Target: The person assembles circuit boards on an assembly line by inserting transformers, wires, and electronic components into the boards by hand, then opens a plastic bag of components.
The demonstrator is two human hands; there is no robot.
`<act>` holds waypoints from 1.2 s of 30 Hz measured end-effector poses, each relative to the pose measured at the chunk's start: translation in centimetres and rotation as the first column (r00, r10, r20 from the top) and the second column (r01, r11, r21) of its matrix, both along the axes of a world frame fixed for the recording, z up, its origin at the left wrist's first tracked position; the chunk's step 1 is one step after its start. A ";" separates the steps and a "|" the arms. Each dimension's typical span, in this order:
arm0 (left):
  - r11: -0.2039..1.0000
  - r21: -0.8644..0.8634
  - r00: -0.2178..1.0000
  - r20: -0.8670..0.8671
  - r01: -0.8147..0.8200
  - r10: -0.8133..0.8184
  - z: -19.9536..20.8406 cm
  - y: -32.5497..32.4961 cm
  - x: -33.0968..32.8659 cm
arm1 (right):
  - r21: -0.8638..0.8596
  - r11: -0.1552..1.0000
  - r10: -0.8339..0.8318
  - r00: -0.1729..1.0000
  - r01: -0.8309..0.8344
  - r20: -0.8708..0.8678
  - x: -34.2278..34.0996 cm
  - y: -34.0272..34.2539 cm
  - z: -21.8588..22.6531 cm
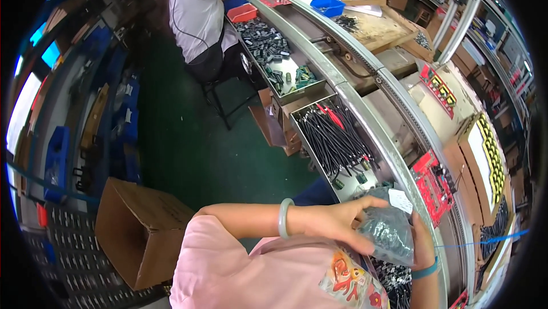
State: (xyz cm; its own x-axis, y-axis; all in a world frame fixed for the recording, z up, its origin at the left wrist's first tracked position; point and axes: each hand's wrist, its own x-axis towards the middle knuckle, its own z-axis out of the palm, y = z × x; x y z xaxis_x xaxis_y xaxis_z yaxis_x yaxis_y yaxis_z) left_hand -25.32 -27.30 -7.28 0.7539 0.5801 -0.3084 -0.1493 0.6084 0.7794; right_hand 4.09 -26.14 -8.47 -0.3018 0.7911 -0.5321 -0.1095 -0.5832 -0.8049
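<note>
Assembly-line room, green floor; a long curved bench [365,109] runs from upper left to lower right, carrying metal trays. Nearest tray [337,137] holds black cables, within reach of the seated person. Left hand [337,223], jade-coloured bangle at the wrist, grips a clear plastic bag [391,232] of small dark parts, fingers curled over its top edge. Right hand [422,246] supports the bag from behind and below, fingers mostly hidden, apparently closed on it. Bag sits in front of the chest, just beside the bench edge. A co-worker [200,12] sits further along; an open cardboard box [137,229] stands on the floor.
</note>
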 end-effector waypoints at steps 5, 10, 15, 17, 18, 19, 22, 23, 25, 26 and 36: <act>0.723 0.675 0.988 0.073 -0.149 0.135 -1.8 0.7 0.6 | 0.000 0.995 -0.100 0.988 0.100 -0.116 -0.5 0.7 0.9; -0.054 0.973 0.673 -0.116 0.226 0.730 -3.4 2.5 1.2 | 0.092 0.994 -0.052 0.997 0.058 -0.062 -1.3 1.6 1.7; -0.133 0.980 0.645 0.196 -0.145 0.739 -2.2 5.7 0.5 | 0.366 0.931 -0.155 0.918 0.011 0.365 0.6 1.8 2.6; 0.091 0.983 0.720 0.051 -0.157 0.692 -2.7 6.1 -0.1 | 0.414 0.906 -0.085 0.920 -0.089 0.382 1.3 1.5 2.5; 0.307 0.941 0.790 -0.077 -0.145 0.608 -2.8 6.3 -0.3 | 0.461 0.868 -0.016 0.916 -0.187 0.401 1.5 1.3 2.5; 0.239 0.940 0.769 0.037 -0.243 0.638 -2.6 6.7 -0.1 | 0.474 0.875 -0.067 0.944 -0.100 0.322 0.7 0.9 1.6; 0.213 0.925 0.698 0.075 -0.316 0.712 -1.4 7.2 0.1 | 0.567 0.736 0.017 0.848 -0.369 0.529 0.1 1.2 0.5; 0.029 0.973 0.697 0.142 -0.228 0.703 -1.6 7.6 -0.1 | 0.491 0.817 0.045 0.881 -0.304 0.471 -1.4 1.8 1.5; -0.116 0.971 0.711 0.231 -0.208 0.664 -2.4 7.9 0.0 | 0.501 0.823 0.015 0.891 -0.268 0.453 -1.2 2.1 0.1; -0.263 0.945 0.725 0.317 -0.192 0.611 -2.6 8.0 0.0 | 0.514 0.825 -0.016 0.900 -0.234 0.436 -1.1 2.1 -0.3; -0.142 0.940 0.728 0.330 -0.309 0.601 0.9 6.2 0.3 | 0.705 0.623 -0.145 0.836 -0.338 0.529 0.3 1.7 1.3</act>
State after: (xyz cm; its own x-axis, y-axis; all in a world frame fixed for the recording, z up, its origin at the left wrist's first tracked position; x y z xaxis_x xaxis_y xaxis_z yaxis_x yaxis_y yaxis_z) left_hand -25.00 -21.13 -6.42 0.1811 0.6133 0.7688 0.1800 -0.7892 0.5871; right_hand 4.40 -24.46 -7.12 -0.2899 0.9457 0.1473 0.4533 0.2712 -0.8491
